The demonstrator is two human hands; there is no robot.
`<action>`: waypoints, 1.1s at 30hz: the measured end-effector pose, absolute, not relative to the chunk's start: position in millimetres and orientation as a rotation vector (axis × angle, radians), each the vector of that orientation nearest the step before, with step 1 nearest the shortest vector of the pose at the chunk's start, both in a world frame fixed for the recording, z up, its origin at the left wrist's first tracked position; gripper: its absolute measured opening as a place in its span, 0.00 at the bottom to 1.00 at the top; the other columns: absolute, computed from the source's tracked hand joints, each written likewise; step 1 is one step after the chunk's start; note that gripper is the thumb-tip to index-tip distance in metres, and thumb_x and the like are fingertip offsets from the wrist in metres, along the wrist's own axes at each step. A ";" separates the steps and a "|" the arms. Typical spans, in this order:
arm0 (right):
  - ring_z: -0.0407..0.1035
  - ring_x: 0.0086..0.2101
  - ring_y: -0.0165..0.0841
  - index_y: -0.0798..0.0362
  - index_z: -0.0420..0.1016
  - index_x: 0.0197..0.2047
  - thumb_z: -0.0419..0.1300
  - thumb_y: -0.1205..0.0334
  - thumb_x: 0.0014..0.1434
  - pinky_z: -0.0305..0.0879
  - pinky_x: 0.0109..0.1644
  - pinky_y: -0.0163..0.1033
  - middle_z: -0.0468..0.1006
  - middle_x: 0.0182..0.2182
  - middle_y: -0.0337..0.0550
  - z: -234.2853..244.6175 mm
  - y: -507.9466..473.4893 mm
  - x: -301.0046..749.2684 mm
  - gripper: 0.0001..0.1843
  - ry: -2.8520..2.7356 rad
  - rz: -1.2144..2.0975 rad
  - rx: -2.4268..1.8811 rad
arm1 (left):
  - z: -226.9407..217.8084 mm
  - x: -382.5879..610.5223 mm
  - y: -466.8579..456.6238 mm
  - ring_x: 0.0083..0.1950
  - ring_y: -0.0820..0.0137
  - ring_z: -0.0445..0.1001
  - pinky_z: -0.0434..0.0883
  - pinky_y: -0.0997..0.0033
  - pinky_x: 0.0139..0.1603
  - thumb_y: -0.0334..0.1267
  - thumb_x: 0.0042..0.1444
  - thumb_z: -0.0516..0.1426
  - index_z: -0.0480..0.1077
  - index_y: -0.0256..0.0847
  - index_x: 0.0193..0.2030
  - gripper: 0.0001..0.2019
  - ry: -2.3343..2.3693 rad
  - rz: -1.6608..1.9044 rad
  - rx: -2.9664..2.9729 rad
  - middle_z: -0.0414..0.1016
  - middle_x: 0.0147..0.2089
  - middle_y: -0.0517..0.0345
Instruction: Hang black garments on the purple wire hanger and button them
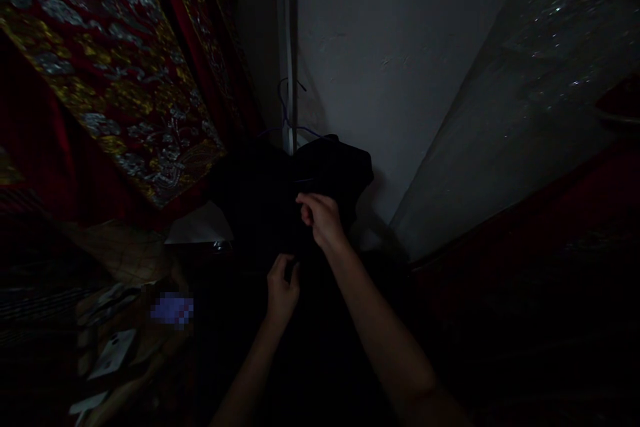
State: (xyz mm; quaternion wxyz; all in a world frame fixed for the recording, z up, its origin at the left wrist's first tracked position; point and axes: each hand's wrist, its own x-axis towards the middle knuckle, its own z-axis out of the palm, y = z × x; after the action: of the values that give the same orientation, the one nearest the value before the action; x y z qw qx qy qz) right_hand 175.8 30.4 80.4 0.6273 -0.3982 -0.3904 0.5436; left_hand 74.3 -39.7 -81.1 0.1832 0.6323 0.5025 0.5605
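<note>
A black garment (250, 193) hangs in front of me on a thin bluish-purple hanger (310, 130). My right hand (321, 215) is at its upper part, with the fingers curled in and the index finger and thumb pinched; what lies between them is too dark to make out. Lower down, my left hand (283, 283) is closed on the dark cloth, fingers bent toward the thumb. Deep shadow hides the garment's folds and lower edge.
Red cloth with gold and silver embroidery (125, 80) hangs at the left. A pale wall (380, 47) is behind the hanger, and a clear plastic sheet (500, 93) slopes down on the right. Lower left, a phone (114, 352) lies near a blurred-out bluish patch (173, 309).
</note>
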 end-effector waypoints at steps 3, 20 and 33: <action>0.52 0.13 0.19 0.56 0.72 0.21 0.62 0.65 0.51 0.44 0.17 0.28 0.63 0.11 0.30 139.7 62.5 173.1 0.09 -0.945 1.205 -0.844 | -93.8 74.2 -35.6 0.37 0.66 0.75 0.72 0.69 0.40 0.37 0.63 0.53 0.70 0.41 0.38 0.06 1.425 1.516 1.831 0.74 0.35 0.55; 0.55 0.14 0.21 0.53 0.69 0.27 0.61 0.61 0.57 0.48 0.18 0.29 0.65 0.13 0.29 156.0 48.8 196.5 0.09 -1.353 0.995 -0.757 | 150.7 44.1 48.3 0.40 0.69 0.75 0.71 0.69 0.44 0.35 0.64 0.55 0.76 0.39 0.45 0.08 1.108 1.779 2.427 0.77 0.39 0.55; 0.49 0.16 0.21 0.51 0.64 0.26 0.61 0.58 0.53 0.44 0.21 0.30 0.58 0.15 0.26 133.0 52.0 181.3 0.10 -1.277 1.106 -0.643 | 143.4 41.4 42.8 0.38 0.69 0.73 0.68 0.70 0.42 0.34 0.64 0.55 0.71 0.39 0.37 0.05 1.167 1.813 2.453 0.75 0.36 0.58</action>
State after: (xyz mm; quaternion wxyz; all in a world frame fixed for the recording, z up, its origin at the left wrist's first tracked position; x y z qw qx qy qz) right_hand 181.3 52.0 133.0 0.6187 -0.2795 -0.5549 0.4808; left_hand 41.4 42.8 143.4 -0.0620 0.7496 0.3568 0.5540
